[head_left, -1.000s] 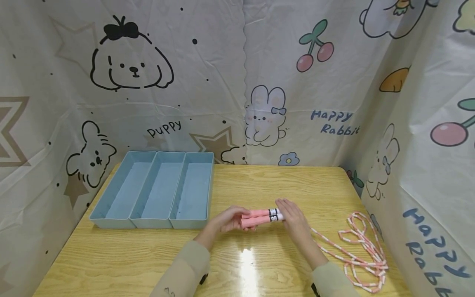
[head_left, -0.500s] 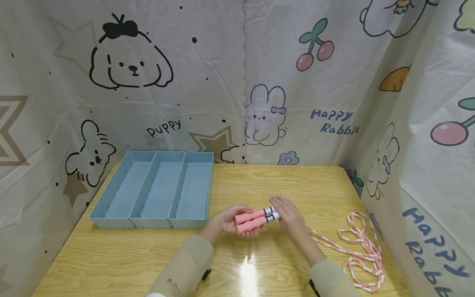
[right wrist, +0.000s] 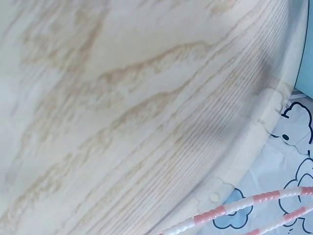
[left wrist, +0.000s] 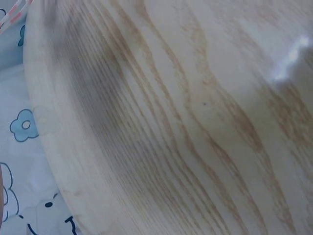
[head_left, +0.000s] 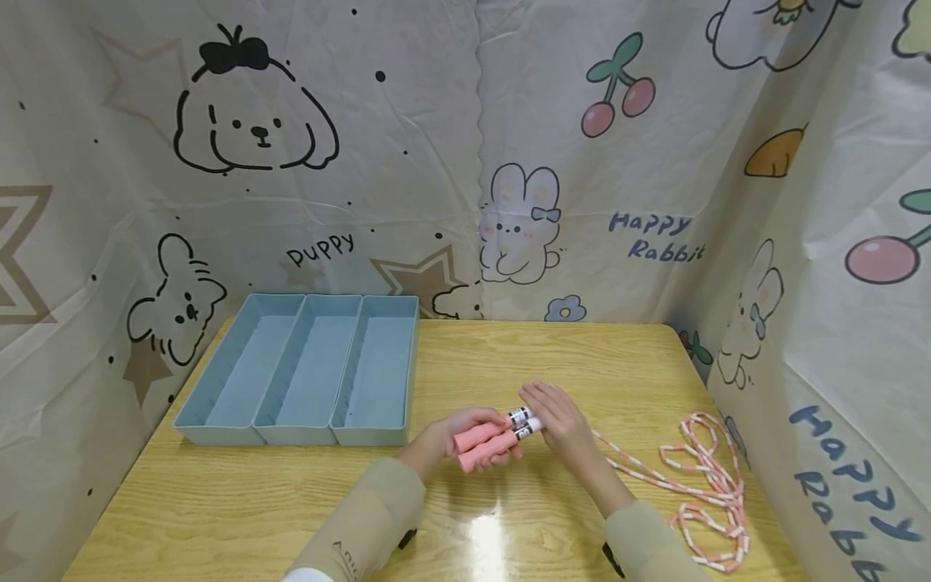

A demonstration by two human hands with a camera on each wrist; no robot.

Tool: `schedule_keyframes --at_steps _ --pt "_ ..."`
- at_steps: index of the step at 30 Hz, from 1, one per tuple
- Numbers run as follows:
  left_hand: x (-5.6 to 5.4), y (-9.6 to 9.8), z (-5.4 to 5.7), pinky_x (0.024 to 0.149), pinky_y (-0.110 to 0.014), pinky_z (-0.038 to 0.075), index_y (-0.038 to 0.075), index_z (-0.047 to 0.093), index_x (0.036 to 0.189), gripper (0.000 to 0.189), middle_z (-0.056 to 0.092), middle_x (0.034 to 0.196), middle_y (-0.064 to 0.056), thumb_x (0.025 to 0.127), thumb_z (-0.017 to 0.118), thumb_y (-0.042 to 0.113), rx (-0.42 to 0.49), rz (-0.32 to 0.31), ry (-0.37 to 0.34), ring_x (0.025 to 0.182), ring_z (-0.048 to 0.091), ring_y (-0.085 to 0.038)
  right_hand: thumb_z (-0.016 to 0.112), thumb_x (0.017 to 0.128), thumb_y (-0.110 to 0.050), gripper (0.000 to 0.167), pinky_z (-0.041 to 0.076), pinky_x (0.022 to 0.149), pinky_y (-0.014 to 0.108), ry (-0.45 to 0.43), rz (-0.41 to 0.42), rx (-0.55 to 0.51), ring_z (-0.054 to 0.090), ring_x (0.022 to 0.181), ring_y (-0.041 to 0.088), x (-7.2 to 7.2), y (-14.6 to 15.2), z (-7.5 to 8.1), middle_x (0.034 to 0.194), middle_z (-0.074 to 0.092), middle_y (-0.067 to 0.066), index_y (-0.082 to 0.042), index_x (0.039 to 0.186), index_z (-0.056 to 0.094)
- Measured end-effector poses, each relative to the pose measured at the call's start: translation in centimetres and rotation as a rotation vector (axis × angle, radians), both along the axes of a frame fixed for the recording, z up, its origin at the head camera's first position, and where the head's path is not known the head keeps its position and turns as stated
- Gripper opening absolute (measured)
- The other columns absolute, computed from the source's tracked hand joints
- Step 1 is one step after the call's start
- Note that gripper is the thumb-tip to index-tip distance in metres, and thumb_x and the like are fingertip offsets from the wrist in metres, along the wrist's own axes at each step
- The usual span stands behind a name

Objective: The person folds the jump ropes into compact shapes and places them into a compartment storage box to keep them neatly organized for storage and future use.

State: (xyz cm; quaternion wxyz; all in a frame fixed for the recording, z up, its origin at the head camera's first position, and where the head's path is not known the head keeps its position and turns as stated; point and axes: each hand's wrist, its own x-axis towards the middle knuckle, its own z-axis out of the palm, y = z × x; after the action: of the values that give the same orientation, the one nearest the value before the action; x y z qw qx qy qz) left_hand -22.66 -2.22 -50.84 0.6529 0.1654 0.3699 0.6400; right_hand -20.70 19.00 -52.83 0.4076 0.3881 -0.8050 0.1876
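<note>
A jump rope has two pink handles [head_left: 486, 441] with black-and-white labels and white ends, held side by side above the table. My left hand [head_left: 454, 432] holds their pink part from the left and below, its fingers showing under them. My right hand [head_left: 560, 422] grips the white ends from the right, fingers lying over them; its thumb is hidden. The pink-and-white beaded cord [head_left: 716, 485] runs from behind my right hand to a loose heap at the right of the table. Two strands of the beaded cord [right wrist: 259, 199] cross the bottom of the right wrist view.
A pale blue tray [head_left: 334, 436] with three long compartments stands at the left of the wooden table [head_left: 553, 356]. Printed cloth [head_left: 407, 162] hangs behind the table and along its sides. A bright reflection lies on the tabletop before the hands.
Both hands have shifted slightly left with the handles. The handles have tilted, their pink ends now lower and nearer. The beaded cord has been drawn a little left.
</note>
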Motion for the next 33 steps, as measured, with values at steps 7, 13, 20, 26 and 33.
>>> schedule_keyframes --at_steps 7,13,20,26,33 --pt "0.23 0.11 0.10 0.052 -0.016 0.041 0.013 0.054 0.090 0.037 0.054 0.069 0.003 0.089 0.024 0.034 0.068 -0.078 0.003 0.055 0.046 -0.004 0.042 0.086 -0.002 0.034 0.044 0.089 0.046 0.044 0.002 -0.003 0.058 0.104 0.029 -0.27 -0.22 0.13 0.114 0.062 0.012 0.000 0.113 0.062" --pt "0.12 0.06 -0.32 0.045 -0.013 0.030 0.015 0.048 0.091 0.025 0.044 0.064 0.005 0.086 0.039 0.038 0.127 -0.146 -0.059 0.048 0.037 -0.002 0.044 0.079 0.002 0.038 0.044 0.090 0.044 0.056 0.002 -0.009 0.058 0.104 0.029 -0.53 -0.35 0.07 0.113 0.063 0.012 0.000 0.112 0.062" --pt "0.13 -0.04 -0.50 0.044 -0.014 0.025 0.013 0.047 0.095 0.029 0.042 0.068 0.005 0.087 0.021 0.022 0.112 -0.123 -0.089 0.048 0.034 -0.002 0.049 0.074 0.006 0.041 0.044 0.090 0.044 0.033 -0.008 -0.001 0.058 0.104 0.029 -0.53 -0.17 -0.12 0.113 0.062 0.011 0.000 0.113 0.062" --pt "0.15 -0.16 -0.52 0.046 -0.015 0.027 0.012 0.048 0.098 0.035 0.044 0.070 0.004 0.086 0.016 0.014 0.104 -0.101 -0.081 0.050 0.035 -0.003 0.052 0.072 0.006 0.043 0.043 0.092 0.042 0.021 -0.001 -0.008 0.058 0.103 0.029 -0.52 -0.11 -0.16 0.113 0.063 0.011 0.000 0.113 0.062" --pt "0.27 -0.26 -0.17 0.047 -0.015 0.027 0.012 0.048 0.095 0.035 0.043 0.069 0.005 0.085 0.014 0.009 0.086 -0.095 -0.071 0.050 0.034 -0.004 0.052 0.071 0.006 0.042 0.042 0.094 0.036 0.009 0.022 -0.022 0.058 0.100 0.029 -0.73 -0.11 -0.08 0.109 0.063 0.012 0.003 0.111 0.062"
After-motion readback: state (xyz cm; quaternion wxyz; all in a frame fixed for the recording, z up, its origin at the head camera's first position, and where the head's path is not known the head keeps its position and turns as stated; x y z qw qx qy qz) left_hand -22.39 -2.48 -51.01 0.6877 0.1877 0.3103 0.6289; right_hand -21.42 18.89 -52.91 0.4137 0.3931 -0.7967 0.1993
